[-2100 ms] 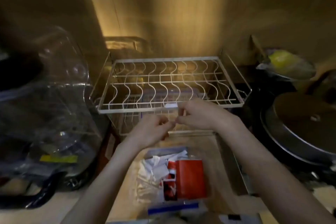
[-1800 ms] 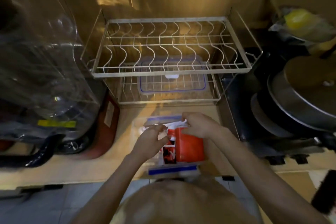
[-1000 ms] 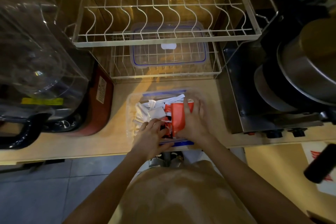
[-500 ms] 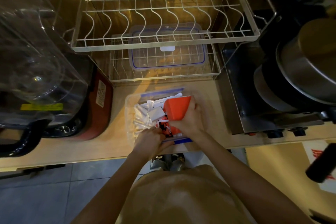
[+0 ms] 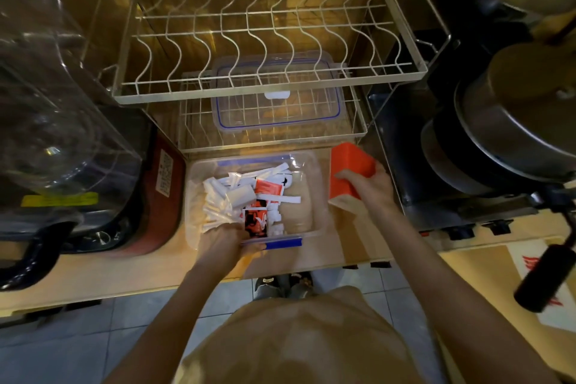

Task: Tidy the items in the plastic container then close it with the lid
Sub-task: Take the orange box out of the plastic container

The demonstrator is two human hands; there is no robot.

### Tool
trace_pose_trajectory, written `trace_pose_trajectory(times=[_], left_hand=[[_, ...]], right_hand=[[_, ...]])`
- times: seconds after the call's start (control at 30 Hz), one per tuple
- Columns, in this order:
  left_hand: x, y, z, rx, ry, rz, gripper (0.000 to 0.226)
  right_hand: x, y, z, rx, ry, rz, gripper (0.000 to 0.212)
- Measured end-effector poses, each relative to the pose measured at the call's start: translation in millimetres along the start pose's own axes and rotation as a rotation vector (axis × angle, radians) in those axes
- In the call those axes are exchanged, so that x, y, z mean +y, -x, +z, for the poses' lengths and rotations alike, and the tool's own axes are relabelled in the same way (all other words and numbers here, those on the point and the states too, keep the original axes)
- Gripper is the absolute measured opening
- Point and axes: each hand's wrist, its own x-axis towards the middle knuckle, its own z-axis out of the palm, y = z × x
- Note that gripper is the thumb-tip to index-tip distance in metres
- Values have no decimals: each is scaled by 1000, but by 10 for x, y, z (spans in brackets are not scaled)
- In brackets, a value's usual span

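A clear plastic container (image 5: 314, 171) with blue clips sits on the wooden counter, holding several white and red sachets (image 5: 246, 193). My left hand (image 5: 221, 243) grips the container's near left corner, fingers curled over the rim beside a black-and-red packet (image 5: 256, 223). My right hand (image 5: 369, 185) holds an orange-red box (image 5: 349, 165) just outside the container's right wall, above the counter. The clear lid (image 5: 277, 115) with a blue seal lies on the lower shelf of the wire rack behind the container.
A white wire dish rack (image 5: 268, 81) stands right behind the container. A clear water jug (image 5: 56, 121) and a red appliance (image 5: 159, 196) crowd the left. A stove with stacked metal pans (image 5: 511, 121) fills the right. The counter edge (image 5: 311, 268) is near.
My right hand has lifted the orange-red box out of the container and carried it to the right. My left hand stays at the container's near left corner.
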Motion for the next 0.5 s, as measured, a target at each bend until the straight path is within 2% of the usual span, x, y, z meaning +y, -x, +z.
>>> trace_pose_trajectory(times=[0.1,0.23,0.3,0.43,0.5], left_hand=[[-12,12,-28,-39,50,0,40],[-14,1,-55,-47,40,-24,44],[-2,-16,-69,-70,52,-39,46],[-5,-36,-54,-96,56,-56,50],[5,-35,-55,-91,58,-59,51]], right_hand=[[138,-60,51,-41,158,61,100],[234,-56,173,-48,454,-52,115],[248,-41,208,-59,492,-115,113],[244,-79,219,-86,495,-119,109],[221,-111,221,-89,471,-101,96]])
